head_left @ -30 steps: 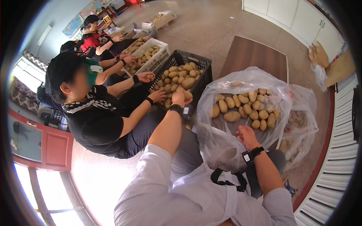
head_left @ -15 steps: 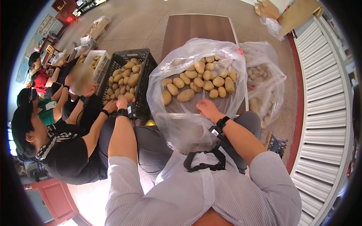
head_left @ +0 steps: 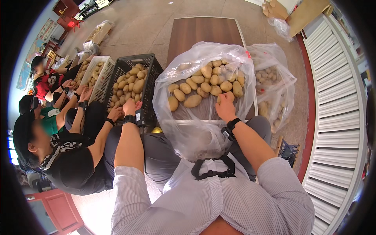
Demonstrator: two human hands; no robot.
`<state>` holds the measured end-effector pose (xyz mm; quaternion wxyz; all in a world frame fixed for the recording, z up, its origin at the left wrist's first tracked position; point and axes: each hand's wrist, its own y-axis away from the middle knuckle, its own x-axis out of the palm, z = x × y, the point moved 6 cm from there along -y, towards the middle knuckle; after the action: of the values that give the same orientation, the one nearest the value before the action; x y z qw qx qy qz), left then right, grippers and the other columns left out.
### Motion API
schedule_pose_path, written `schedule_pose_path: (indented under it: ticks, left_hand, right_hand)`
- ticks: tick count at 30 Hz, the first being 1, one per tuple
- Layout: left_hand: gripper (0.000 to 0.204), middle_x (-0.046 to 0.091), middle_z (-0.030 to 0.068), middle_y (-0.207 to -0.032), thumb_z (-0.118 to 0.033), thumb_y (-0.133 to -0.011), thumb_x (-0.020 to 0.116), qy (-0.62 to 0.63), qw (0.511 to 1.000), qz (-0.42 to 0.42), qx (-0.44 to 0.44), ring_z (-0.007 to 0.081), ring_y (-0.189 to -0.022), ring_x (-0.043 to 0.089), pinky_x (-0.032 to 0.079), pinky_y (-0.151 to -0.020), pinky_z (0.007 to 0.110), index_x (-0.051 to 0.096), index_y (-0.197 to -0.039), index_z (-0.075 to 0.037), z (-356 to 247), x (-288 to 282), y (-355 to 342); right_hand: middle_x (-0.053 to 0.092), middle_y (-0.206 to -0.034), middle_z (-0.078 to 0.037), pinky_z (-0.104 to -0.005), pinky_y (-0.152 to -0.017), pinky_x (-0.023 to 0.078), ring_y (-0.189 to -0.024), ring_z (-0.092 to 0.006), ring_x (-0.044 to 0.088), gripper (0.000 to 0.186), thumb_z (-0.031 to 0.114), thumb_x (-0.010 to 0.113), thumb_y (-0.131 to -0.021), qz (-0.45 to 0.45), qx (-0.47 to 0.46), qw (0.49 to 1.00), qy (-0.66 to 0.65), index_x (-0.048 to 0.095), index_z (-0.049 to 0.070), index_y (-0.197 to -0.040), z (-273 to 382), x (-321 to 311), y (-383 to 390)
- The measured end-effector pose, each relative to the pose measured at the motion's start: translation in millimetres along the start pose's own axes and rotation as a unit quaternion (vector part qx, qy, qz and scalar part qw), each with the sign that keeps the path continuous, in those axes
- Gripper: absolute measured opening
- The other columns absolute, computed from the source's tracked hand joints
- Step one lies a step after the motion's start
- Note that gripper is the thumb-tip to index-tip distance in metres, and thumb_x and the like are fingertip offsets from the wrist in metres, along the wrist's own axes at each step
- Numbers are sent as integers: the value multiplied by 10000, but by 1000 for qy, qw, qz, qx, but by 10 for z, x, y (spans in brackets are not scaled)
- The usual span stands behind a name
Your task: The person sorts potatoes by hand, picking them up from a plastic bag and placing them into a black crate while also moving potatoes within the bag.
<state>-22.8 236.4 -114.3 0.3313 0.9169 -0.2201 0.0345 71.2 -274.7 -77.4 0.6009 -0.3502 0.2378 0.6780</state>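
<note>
Touching a potato (head_left: 230,96), right fingers (head_left: 223,102) beyond white-labelled black wrist device (head_left: 227,134)

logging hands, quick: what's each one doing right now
Left hand: loosely open at the black crate, no potato visible in it.
Right hand: fingers at a potato in the clear bag; grip cannot be told.

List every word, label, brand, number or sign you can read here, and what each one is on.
No text can be read.
Label on the left wrist device: too small.
Label on the right wrist device: too small.
White tag on the green shirt: too small.
Clear bag and black crate: no lettering visible.
</note>
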Motion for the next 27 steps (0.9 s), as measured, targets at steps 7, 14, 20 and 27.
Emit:
schedule_pose_path:
  ticks: [7, 14, 20, 27]
  left_hand:
    - [330, 523, 106, -1067, -217, -959, 522, -123, 988, 82, 32, 290, -810, 619, 591, -697, 451, 454, -1223, -31, 33, 575, 628]
    - [325, 548, 89, -1039, -222, -949, 551, -183, 967, 173, 36, 246, -773, 624, 573, -652, 393, 492, -1209, -36, 220, 1080, 1151]
    - [308, 579, 76, -986, -250, -945, 570, -274, 921, 278, 19, 200, -750, 629, 560, -637, 350, 528, -1165, -38, 392, 1380, 1533]
    - [300, 588, 70, -974, -291, -938, 581, -385, 857, 341, 15, 184, -727, 624, 556, -633, 329, 562, -1111, -47, 630, 1634, 1815]
  right_hand:
    - [491, -1208, -158, -501, -815, 504, -998, -398, 599, 330, 123, 587, -816, 101, -15, 994, 25, 567, 107, -1145, -101, 242, 149]
    - [522, -1161, -180, -493, -842, 499, -1010, -415, 587, 400, 97, 643, -748, 140, -48, 989, 7, 578, 103, -1143, -126, 362, 237]
    - [583, -1078, -185, -432, -853, 499, -977, -414, 593, 431, 88, 667, -710, 140, -70, 983, -95, 596, 65, -1134, 36, 365, 209]
    - [632, -889, -128, -341, -676, 520, -738, -234, 625, 483, 73, 695, -720, 260, 100, 897, -343, 575, 49, -1188, 56, 461, 219]
